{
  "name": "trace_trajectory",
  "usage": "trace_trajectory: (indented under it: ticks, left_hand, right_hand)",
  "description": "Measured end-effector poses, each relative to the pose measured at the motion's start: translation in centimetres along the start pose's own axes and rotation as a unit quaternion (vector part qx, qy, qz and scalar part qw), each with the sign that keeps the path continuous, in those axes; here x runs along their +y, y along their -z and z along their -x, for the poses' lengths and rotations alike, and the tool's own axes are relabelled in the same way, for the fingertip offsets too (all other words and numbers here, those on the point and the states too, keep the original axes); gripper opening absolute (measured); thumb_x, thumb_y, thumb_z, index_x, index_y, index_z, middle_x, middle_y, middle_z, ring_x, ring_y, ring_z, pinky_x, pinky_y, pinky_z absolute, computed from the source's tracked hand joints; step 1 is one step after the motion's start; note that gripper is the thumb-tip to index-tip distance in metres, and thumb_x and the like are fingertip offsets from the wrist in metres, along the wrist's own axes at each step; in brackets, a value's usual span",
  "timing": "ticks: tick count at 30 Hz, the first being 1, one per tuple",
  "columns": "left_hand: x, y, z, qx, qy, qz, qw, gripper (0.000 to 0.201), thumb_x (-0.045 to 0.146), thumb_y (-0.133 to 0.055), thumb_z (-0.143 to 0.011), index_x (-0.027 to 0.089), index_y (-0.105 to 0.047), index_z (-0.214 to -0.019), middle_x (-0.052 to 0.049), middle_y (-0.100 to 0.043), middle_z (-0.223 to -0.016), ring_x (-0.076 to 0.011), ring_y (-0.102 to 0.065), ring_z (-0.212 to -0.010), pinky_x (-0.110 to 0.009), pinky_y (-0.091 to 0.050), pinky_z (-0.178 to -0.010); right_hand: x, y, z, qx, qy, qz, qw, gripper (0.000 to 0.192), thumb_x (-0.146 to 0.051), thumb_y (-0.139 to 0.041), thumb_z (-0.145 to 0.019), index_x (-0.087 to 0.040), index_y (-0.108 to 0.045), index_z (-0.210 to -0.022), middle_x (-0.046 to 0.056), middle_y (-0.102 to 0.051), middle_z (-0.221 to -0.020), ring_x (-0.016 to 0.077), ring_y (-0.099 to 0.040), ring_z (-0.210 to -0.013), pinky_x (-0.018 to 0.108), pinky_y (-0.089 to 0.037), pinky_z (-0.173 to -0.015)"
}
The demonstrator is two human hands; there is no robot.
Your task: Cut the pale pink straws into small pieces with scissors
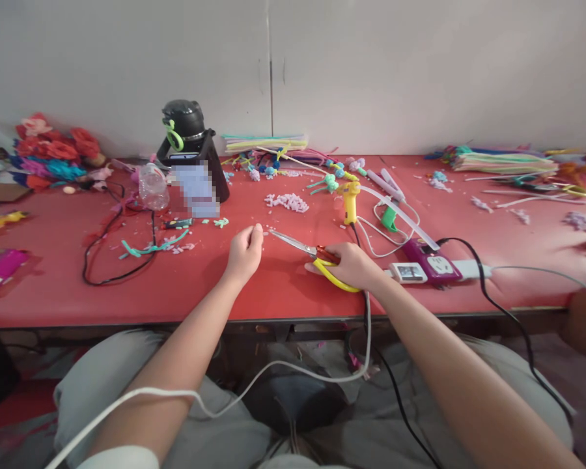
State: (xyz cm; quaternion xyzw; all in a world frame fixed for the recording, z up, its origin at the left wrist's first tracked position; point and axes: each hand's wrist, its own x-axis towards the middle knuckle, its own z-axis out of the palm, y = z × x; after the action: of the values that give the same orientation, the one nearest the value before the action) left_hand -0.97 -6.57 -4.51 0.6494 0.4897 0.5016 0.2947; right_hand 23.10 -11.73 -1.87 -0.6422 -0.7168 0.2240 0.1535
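Scissors (306, 255) are gripped by the right hand (352, 266) at frame centre, fingers closed thru the yellow handles, blades open toward the left hand (245, 251). Its fingertips are pinched shut on sth. tiny, kept near the blades, prob. for cutting.

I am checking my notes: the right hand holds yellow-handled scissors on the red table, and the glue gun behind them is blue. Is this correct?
Not quite. The head view shows the glue gun is yellow, not blue. The rest holds: the right hand holds the yellow-handled scissors on the red table.
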Motion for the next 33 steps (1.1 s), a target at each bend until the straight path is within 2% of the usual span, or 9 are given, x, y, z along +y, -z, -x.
trace_trajectory:
  ticks: [13, 23, 27, 31, 33]
  left_hand:
    - [0.0, -0.1, 0.0, -0.01, 0.002, -0.003, 1.0, 0.044, 0.047, -0.042, -0.098, 0.022, -0.034, -0.062, 0.003, -0.035, -0.054, -0.0114, -0.035, -0.051, -0.027, -0.03, -0.051]
    - [0.2, 0.1, 0.1, -0.023, 0.013, 0.002, 1.0, 0.043, 0.045, -0.041, -0.099, 0.021, -0.038, -0.063, 0.003, -0.038, -0.055, -0.0113, -0.038, -0.051, -0.027, -0.032, -0.052]
    - [0.5, 0.0, 0.2, -0.02, 0.016, 0.003, 1.0, 0.042, 0.045, -0.04, -0.099, 0.022, -0.036, -0.063, 0.004, -0.035, -0.054, -0.0113, -0.036, -0.05, -0.027, -0.031, -0.051]
    - [1.4, 1.3, -0.3, -0.014, -0.008, -0.06, 0.998, 0.041, 0.042, -0.041, -0.097, 0.022, -0.035, -0.062, 0.004, -0.034, -0.054, -0.0122, -0.037, -0.052, -0.028, -0.031, -0.054]
    - [1.8, 2.7, -0.9, -0.041, -0.004, -0.123, 0.992, 0.041, 0.04, -0.044, -0.095, 0.021, -0.037, -0.06, 0.003, -0.039, -0.054, -0.0133, -0.043, -0.055, -0.028, -0.032, -0.057]
  right_hand:
    - [0.0, 0.1, 0.0, -0.007, -0.004, 0.015, 1.0, 0.059, -0.078, -0.06, -0.069, -0.021, -0.046, -0.06, -0.001, -0.043, -0.057, 0.0119, -0.037, -0.056, 0.027, -0.025, -0.052]
    - [0.2, -0.1, -0.2, -0.004, -0.002, 0.018, 1.0, 0.061, -0.08, -0.06, -0.068, -0.022, -0.043, -0.06, -0.002, -0.042, -0.057, 0.0121, -0.037, -0.056, 0.027, -0.025, -0.053]
    - [0.4, -0.3, -0.4, 0.007, -0.006, 0.006, 1.0, 0.061, -0.08, -0.059, -0.068, -0.021, -0.043, -0.06, -0.001, -0.043, -0.058, 0.0117, -0.036, -0.056, 0.027, -0.025, -0.053]
    - [0.5, -0.3, -0.6, 0.011, -0.011, -0.004, 1.0, 0.061, -0.079, -0.06, -0.068, -0.021, -0.043, -0.059, -0.002, -0.043, -0.057, 0.0114, -0.036, -0.054, 0.027, -0.024, -0.052]
    - [0.4, -0.3, -0.6, 0.008, -0.014, -0.003, 1.0, 0.06, -0.078, -0.061, -0.068, -0.021, -0.043, -0.059, -0.002, -0.043, -0.056, 0.0114, -0.036, -0.054, 0.027, -0.024, -0.051]
